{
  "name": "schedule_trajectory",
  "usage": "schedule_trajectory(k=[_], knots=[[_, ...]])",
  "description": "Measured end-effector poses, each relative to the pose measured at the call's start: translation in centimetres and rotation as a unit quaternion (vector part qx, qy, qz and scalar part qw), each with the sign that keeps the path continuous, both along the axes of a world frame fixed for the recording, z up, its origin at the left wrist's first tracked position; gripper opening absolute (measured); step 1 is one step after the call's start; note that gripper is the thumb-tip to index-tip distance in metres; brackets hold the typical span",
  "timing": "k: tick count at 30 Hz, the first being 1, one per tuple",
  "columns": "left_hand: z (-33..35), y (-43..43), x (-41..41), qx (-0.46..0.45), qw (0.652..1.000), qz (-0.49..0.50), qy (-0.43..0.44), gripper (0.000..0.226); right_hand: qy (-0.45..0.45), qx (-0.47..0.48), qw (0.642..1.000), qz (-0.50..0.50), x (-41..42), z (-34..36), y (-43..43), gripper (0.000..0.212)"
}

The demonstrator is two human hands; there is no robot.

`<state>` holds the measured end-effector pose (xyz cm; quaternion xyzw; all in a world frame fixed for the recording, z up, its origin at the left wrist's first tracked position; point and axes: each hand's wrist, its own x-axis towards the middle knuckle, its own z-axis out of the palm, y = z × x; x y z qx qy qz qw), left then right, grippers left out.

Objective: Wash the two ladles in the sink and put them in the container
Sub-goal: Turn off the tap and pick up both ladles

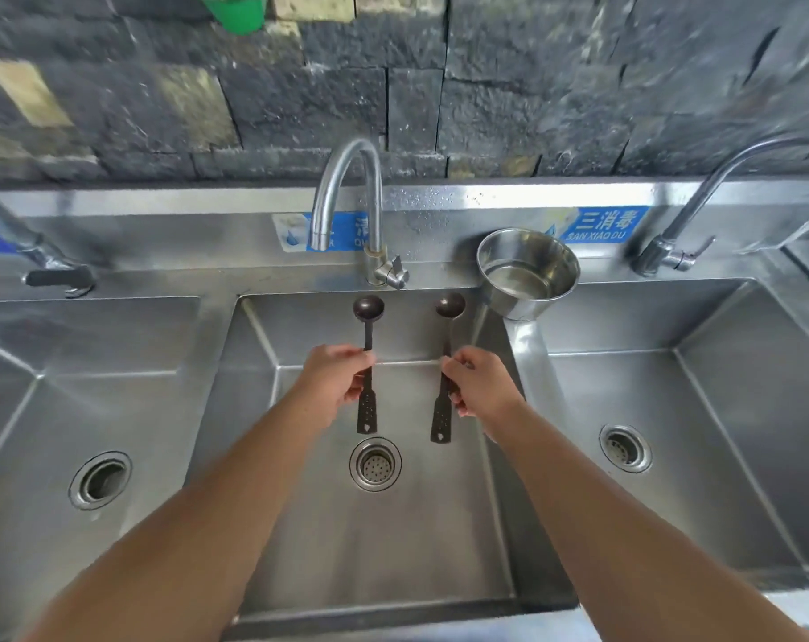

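From the head view, each hand grips one dark long-handled ladle over the middle steel sink basin (pixel 328 525): left hand (pixel 335 377) curled round the left ladle (pixel 368 345), right hand (pixel 479 384) pinching the right ladle (pixel 446 335). The curved steel tap (pixel 347 192) looks dry, so washing seems just starting; next it needs opening. The round steel container (pixel 527 275) waits just right.

The single view comes from a camera worn on the person's head, looking forward and down over a steel desk with sinks and facing the dark stone wall (pixel 486 85) behind it. It sits close above the middle sink (pixel 370 549), whose drain (pixel 375 464) lies just below the centre of the frame, with the tap (pixel 347 196) straight ahead. Both forearms reach in from the bottom corners, and the left hand (pixel 335 382) gripping the left ladle (pixel 368 307) and the right hand (pixel 481 386) gripping the right ladle (pixel 450 304) meet near the centre. The wide lens bends the straight edges and takes in part of the left sink (pixel 69 386) and the right sink (pixel 717 410) at the sides.
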<state>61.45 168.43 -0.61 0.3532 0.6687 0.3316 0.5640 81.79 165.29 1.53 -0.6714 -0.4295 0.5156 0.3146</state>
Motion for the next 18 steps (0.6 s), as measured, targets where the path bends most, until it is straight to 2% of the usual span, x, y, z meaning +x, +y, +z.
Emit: schedule_trajectory(k=[4, 7, 9, 13, 18], knots=[[4.3, -3.5, -1.4, 0.012, 0.997, 0.030, -0.070, 0.002, 0.001, 0.047, 0.999, -0.019, -0.5, 3.5, -4.0, 0.027], [7.1, -6.6, -2.9, 0.001, 0.982, 0.065, -0.178, 0.006, 0.020, 0.066, 0.997, -0.036, -0.9, 5.6, -6.9, 0.024], [8.4, -8.5, -4.3, 0.003, 0.977, 0.073, -0.199, 0.005, 0.034, 0.072, 0.996, -0.046, -1.2, 6.7, -8.5, 0.020], [9.9, -12.4, -7.6, 0.031, 0.980, 0.072, -0.182, 0.007, 0.043, 0.085, 0.992, -0.078, -2.4, 8.8, -11.6, 0.017], [11.7, -16.5, -10.9, 0.084, 0.989, 0.049, -0.115, 0.004, 0.033, 0.105, 0.990, -0.084, -5.7, 11.0, -15.6, 0.017]])
